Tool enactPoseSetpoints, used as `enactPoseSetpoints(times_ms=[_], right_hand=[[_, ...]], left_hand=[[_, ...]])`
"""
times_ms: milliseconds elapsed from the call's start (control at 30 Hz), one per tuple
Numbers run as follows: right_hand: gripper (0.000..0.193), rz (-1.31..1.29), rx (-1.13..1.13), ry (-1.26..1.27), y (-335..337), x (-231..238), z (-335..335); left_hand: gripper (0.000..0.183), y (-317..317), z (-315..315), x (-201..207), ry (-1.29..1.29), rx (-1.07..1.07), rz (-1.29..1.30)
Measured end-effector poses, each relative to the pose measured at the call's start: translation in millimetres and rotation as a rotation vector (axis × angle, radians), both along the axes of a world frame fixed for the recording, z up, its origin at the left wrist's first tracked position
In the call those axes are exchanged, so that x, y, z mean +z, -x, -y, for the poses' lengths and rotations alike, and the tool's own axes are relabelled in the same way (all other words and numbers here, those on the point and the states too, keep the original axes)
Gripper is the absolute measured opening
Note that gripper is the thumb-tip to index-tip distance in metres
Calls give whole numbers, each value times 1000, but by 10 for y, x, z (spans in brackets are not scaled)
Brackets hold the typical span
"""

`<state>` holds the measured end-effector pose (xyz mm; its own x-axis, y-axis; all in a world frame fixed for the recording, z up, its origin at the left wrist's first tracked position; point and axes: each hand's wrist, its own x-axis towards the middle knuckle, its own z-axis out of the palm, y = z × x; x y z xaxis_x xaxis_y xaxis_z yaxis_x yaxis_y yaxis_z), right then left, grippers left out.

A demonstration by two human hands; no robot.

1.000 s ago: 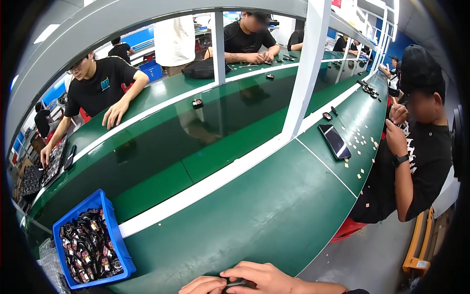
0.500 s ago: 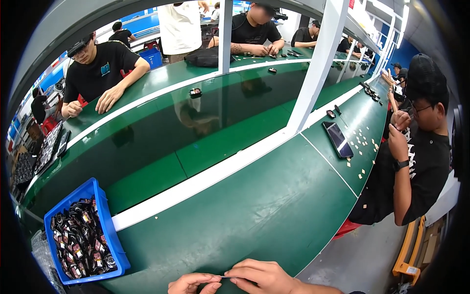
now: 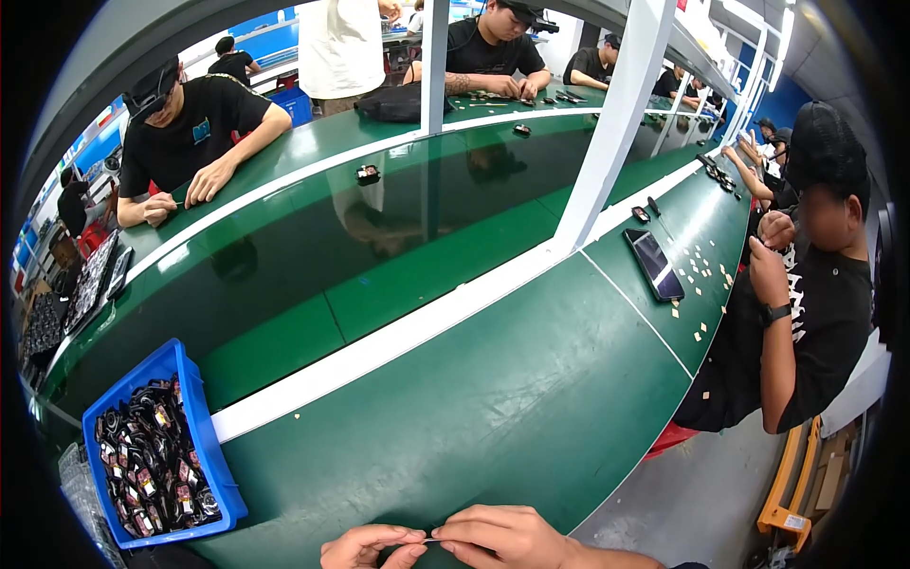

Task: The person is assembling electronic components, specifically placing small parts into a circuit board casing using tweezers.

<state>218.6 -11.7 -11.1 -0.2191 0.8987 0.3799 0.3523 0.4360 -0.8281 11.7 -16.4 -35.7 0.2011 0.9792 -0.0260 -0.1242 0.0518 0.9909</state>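
At bottom centre, your left hand (image 3: 368, 547) and right hand (image 3: 504, 535) pinch a thin, pale strip (image 3: 432, 541), fingers (image 3: 464, 523) narrowed on it.

A: What moved?
B: Left hand (image 3: 373, 548) and right hand (image 3: 502, 537) were bunched over something dark a second ago. Now spread, thin pale piece (image 3: 433, 541) between fingertips.
A: Across?
B: Co-worker's right hand (image 3: 156, 209) left the laid-out parts (image 3: 93, 275), now near their left hand (image 3: 210, 180). Small dark part (image 3: 368, 174) slid left.
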Motion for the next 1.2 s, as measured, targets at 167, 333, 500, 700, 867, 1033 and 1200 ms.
enactPoseSetpoints(times_ms=[167,333,500,700,867,1033,1200], right_hand=[[15,5,19,-3,-2,-9,-4],[15,17,22,0,7,-41,0],[15,17,23,-13,8,-21,7],[14,18,17,-14,11,-26,12],[13,17,15,-11,12,-21,10],[13,-1,30,-3,-1,-11,1],[13,-6,32,-8,-7,-16,20]], left_hand=[[30,1,-30,12,28,-15,-10],[26,0,-31,-1,32,-19,-18],[26,-6,-27,48,46,-21,-42],[25,-13,-30,46,48,-25,-63],[22,-34,-28,70,30,-21,-111],[20,-22,-54,81,-3,-42,-142],[16,-24,-42,86,-2,-46,-136]])
